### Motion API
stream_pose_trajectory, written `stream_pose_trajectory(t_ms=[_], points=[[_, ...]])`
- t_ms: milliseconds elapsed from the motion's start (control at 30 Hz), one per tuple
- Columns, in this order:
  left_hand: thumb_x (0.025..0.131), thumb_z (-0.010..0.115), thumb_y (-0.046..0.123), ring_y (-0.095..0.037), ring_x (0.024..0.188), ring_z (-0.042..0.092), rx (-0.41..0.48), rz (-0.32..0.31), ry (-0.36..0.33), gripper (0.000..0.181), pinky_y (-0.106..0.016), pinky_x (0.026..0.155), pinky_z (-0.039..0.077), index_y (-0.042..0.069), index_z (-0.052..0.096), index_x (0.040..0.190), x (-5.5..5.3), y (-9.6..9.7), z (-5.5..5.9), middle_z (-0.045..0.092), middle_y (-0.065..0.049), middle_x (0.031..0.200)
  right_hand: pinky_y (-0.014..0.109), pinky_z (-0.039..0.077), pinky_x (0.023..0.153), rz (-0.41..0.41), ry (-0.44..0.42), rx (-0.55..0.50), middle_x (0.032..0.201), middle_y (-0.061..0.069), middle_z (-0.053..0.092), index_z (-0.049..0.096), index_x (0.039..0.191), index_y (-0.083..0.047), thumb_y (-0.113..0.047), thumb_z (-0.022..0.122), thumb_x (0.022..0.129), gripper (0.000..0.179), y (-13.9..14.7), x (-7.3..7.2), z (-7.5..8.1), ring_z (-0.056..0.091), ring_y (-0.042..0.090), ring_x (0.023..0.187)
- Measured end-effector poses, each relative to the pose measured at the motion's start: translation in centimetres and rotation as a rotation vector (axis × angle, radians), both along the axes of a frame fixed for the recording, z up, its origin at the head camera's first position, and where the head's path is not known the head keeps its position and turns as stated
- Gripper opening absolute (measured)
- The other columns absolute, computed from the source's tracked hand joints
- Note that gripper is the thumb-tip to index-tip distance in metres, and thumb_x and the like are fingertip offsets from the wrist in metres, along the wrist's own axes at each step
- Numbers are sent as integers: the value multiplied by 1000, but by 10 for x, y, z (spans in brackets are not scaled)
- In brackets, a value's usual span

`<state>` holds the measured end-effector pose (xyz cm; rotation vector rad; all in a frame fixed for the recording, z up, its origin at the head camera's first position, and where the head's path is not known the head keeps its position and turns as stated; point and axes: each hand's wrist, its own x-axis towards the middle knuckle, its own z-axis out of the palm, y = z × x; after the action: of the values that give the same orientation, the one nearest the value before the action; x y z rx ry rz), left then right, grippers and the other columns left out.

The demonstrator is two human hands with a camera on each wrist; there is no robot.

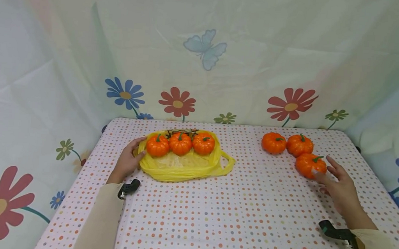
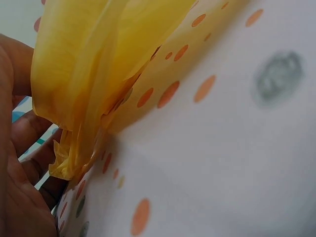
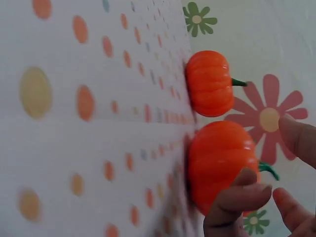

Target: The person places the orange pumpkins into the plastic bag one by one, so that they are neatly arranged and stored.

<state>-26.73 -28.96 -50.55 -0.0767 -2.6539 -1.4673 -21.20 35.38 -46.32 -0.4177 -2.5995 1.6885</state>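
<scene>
A yellow plastic bag (image 1: 181,172) lies at the left of the table, its mouth spread open. Three small orange pumpkins (image 1: 180,144) with green stems sit in a row in it. My left hand (image 1: 128,159) holds the bag's left edge between thumb and fingers; the left wrist view shows the gathered yellow film (image 2: 79,98) beside the fingers. On the right, three more pumpkins stand loose: one at the back left (image 1: 273,143), one beside it (image 1: 300,145) and a nearer one (image 1: 310,166). My right hand (image 1: 340,187) is right at the nearer one, fingers spread.
A dotted cloth covers the table (image 1: 213,223). Behind it and at both sides hangs a pale curtain (image 1: 253,62) printed with flowers and a butterfly. The bag's handle loop (image 1: 229,164) points right, toward the middle of the table.
</scene>
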Motion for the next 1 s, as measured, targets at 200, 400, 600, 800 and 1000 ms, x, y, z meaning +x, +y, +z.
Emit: stream_pose_trajectory(t_ms=[200,400,600,800,1000], points=[[97,56,11,-33,148,31,0,-1,4,52,-55,122,22,19,45,146,0,0,-2,40,-9,157,19,54,60,3,-68,-29,162,30,-1,2,158,-37,-43,62,94,88,-3,-11,-15,54,1,70],[97,56,10,-32,147,32,5,4,0,52,-54,122,24,21,45,146,0,1,-1,39,-8,157,21,52,54,-57,-42,55,160,34,9,8,160,-29,-43,60,94,85,-7,-14,-17,52,2,69],[95,56,5,-33,144,38,6,-1,19,54,-53,121,27,20,45,147,-2,-1,-2,40,-9,156,17,51,56,-98,-8,138,159,33,15,14,159,-24,-43,61,94,83,-18,-10,-6,57,25,93],[95,56,7,-32,145,36,5,6,11,54,-53,122,26,24,46,145,-3,0,-4,39,-7,157,13,51,62,-100,72,115,163,23,14,16,158,-34,-39,61,95,78,-52,4,25,56,12,88],[96,57,9,-32,145,36,4,16,-5,53,-53,122,25,25,46,145,-2,0,-2,39,-6,157,13,52,62,149,284,99,151,23,31,24,158,-22,-29,65,94,76,-121,11,51,54,-1,79]])
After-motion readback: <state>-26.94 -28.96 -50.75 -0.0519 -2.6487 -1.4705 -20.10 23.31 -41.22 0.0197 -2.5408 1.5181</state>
